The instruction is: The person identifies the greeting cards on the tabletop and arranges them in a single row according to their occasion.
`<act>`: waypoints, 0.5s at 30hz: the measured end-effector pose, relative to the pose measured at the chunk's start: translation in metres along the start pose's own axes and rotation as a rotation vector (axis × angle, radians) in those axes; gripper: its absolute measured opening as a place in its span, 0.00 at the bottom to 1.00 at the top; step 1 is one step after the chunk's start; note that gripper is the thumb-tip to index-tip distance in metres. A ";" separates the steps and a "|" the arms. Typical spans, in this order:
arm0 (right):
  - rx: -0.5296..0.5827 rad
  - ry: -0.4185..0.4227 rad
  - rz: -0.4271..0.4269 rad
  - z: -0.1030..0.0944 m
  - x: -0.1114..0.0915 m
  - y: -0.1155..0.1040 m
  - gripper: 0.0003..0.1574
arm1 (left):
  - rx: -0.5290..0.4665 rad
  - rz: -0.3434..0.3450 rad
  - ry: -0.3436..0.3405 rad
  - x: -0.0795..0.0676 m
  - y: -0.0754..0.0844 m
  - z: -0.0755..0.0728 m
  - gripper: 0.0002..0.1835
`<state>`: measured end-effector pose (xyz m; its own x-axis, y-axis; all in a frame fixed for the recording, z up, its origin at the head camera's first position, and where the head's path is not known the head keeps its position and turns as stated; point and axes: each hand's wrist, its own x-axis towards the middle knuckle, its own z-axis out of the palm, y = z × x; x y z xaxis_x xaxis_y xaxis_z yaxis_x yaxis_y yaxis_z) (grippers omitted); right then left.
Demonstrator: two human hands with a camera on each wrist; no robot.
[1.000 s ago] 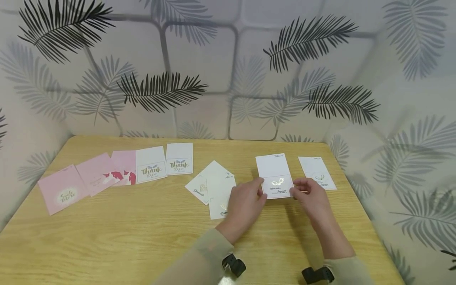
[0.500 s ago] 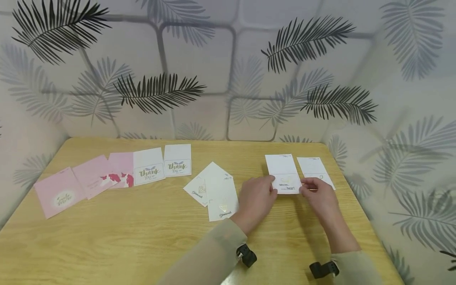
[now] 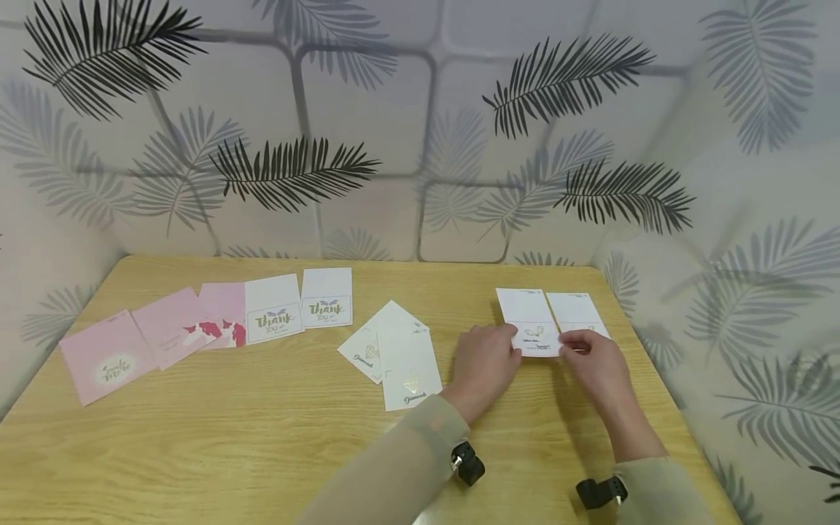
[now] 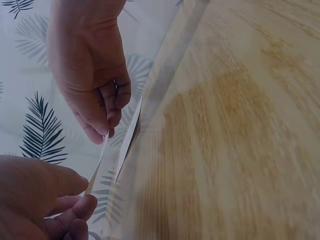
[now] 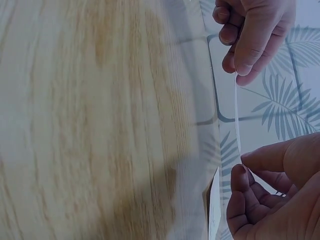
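Note:
A white card with a gold heart-like motif and the word "heart" is held above the table by its lower side edges. My left hand pinches its left edge, and my right hand pinches the right edge between thumb and fingers. Edge-on, the same thin card spans both hands in the right wrist view, slightly bent. Close to its right lies a similar white card, partly hidden by my right fingers. Left of my left hand, two overlapping white cards marked "Diamonds" lie on the table.
At the back left of the wooden table are two white "Thank you" cards and several overlapping pink cards. A leaf-patterned covering rises behind the table and along its sides.
Both hands have carried the heart card to the right, narrowing the gap to the card lying there. More of the front "Diamonds" card shows as my left arm moves off it.

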<state>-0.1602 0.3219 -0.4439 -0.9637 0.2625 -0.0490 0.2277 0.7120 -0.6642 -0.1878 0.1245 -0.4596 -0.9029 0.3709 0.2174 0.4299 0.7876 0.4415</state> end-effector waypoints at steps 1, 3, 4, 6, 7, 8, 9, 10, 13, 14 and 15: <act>-0.010 -0.001 0.007 0.000 0.001 0.001 0.18 | 0.003 -0.001 -0.004 0.001 0.001 0.001 0.16; -0.029 -0.004 0.021 -0.001 0.002 0.002 0.18 | 0.008 -0.004 -0.011 0.003 0.003 0.003 0.16; -0.038 -0.006 0.027 -0.001 0.003 0.002 0.17 | 0.010 -0.002 -0.010 0.004 0.004 0.004 0.16; -0.053 -0.008 0.038 -0.001 0.004 0.004 0.17 | 0.025 0.000 -0.008 0.006 0.004 0.007 0.16; -0.058 -0.009 0.036 -0.001 0.005 0.005 0.17 | 0.032 -0.001 -0.005 0.007 0.004 0.008 0.15; -0.065 -0.005 0.030 -0.001 0.006 0.006 0.17 | 0.040 -0.001 -0.003 0.008 0.004 0.010 0.15; -0.072 -0.001 0.023 -0.001 0.006 0.007 0.16 | 0.047 -0.002 0.001 0.009 0.004 0.011 0.15; -0.076 0.002 0.017 -0.001 0.006 0.008 0.16 | 0.051 -0.004 0.002 0.010 0.004 0.013 0.15; -0.091 0.011 0.005 0.000 0.007 0.010 0.16 | 0.061 -0.011 0.002 0.012 0.006 0.016 0.14; -0.096 0.013 0.003 0.000 0.008 0.010 0.16 | 0.061 -0.014 0.000 0.012 0.006 0.016 0.14; -0.100 0.015 0.002 0.000 0.008 0.011 0.16 | 0.059 -0.017 -0.003 0.013 0.007 0.016 0.14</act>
<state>-0.1655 0.3317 -0.4516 -0.9613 0.2730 -0.0382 0.2427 0.7729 -0.5863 -0.1964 0.1427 -0.4681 -0.9100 0.3591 0.2075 0.4137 0.8213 0.3928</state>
